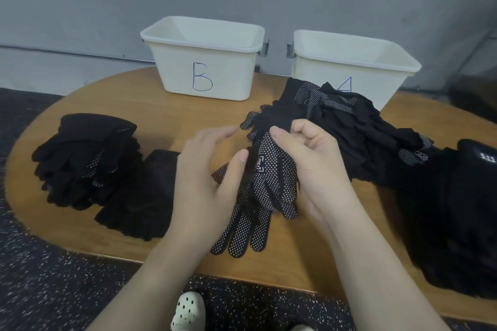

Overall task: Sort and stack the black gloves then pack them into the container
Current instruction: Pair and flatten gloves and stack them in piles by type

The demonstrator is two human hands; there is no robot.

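From the head camera, both hands work over a round wooden table (166, 113). The right hand (309, 166) has its fingers curled round the cuff of a black glove with white dots (271, 177), holding it up off the table with the glove's fingers hanging down. The left hand (204, 177) is beside it, fingers mostly straight and spread, its thumb (236, 166) pressed against the edge of that same glove; it does not grip it. Under the hands another dotted glove (242, 234) lies flat on the table, fingers pointing toward the person.

To the left sits a stack of black gloves (83, 158), and just beside it, nearer the person, a second, flatter stack (139, 196). To the right, behind the right hand, is a loose heap of gloves (349, 126), some with dotted sides showing. At the far right edge lies a thicker dark pile (457, 223) (one piece bears a small white label).

At the back of the table stand two white bins: one marked B (204, 59) and, to its right, another (349, 62) whose letter is partly hidden by the heap. No gloves can be seen inside either from here.

A pale shoe (188, 309) shows on the speckled floor (53, 277).
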